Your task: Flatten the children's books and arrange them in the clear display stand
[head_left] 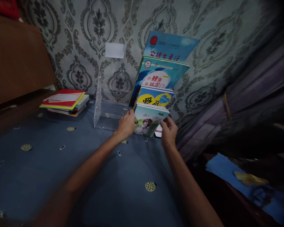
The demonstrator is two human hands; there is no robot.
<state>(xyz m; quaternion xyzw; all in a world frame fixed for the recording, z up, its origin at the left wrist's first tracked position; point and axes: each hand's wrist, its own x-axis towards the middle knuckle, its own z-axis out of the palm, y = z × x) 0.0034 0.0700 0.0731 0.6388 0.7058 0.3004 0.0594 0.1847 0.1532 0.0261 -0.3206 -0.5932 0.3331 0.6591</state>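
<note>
The front book (145, 123) leaned slightly back at the right end of the clear rack (97, 112), near the far edge of the bench (97, 167) by the wall (99, 25), with larger books (167, 74) stepped up behind it. Both grips were narrow and on the book: the left hand (127, 124) closed on its left edge, the right hand (169, 130) pinched its right edge below the upper corner, though any fingers behind the cover were hidden. It looked like a thin paperback, so probably light, fairly stiff while upright, and apt to bow if squeezed from the sides alone. The smooth-looking cover might slide against its neighbour, and its corners would likely crease first. Opposite side edges, a little below the top, seemed the best hold, thumbs flat on the front; whether its lower edge sat inside the rack could not be told.
</note>
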